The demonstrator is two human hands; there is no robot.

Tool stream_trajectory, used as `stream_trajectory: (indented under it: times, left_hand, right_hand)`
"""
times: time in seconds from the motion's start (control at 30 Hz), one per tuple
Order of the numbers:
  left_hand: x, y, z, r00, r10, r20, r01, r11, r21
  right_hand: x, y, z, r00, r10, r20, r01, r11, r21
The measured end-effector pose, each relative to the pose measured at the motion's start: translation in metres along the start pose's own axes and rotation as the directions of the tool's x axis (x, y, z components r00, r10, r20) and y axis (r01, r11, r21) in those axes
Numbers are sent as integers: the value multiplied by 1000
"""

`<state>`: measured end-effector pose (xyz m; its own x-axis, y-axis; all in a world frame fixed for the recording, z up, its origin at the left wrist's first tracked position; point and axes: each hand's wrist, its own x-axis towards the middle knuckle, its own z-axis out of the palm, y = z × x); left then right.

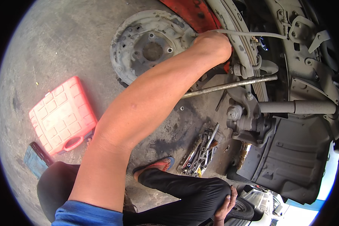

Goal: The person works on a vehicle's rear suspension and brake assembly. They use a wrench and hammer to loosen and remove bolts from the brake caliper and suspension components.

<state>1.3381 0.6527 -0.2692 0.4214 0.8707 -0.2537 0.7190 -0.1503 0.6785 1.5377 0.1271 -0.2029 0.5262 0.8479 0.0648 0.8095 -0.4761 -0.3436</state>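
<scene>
Left arm, in a blue sleeve [88,214], extended across a worn, wheel-shaped metal disc [141,62] that lies over the concrete floor [79,41]. The left hand [213,44] is at the disc's right edge, beneath a red metal part [192,13] and beside a stack of spring leaves [229,19]; its fingers are turned out of sight, so whether they are apart, together or clamped on something cannot be told. The arm is probably stretched so far because the disc and the vehicle's underside lie well ahead of the squatting body. The right hand [228,199], far below and to the right of the disc, is draped with fingers together over a black-trousered knee [211,188], holding no tool; it presumably steadies the squat. A long metal bar [229,86] slants below and right of the disc, one end hidden by the forearm. The heap of hand tools [201,150], farther below right of the disc, seems grouped to lie within reach, while the shut red case [62,113], below left of the disc, appears set aside. The disc itself is pale grey, scuffed and dark-stained along its rim, with small round holes about a broad central opening; the forearm masks its lower right portion.
</scene>
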Motion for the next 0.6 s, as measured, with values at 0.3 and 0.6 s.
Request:
stream_trajectory:
  times: [0.3,0.6]
  left_hand:
    - [-1,-5,1,994,88,-71,-87,996,11]
    - [7,0,-6,948,229,223,-306,850,428]
  right_hand:
    - [0,-4,1,1000,8,1,-8,1000,12]
    - [-1,-4,0,1000,9,2,-9,1000,10]
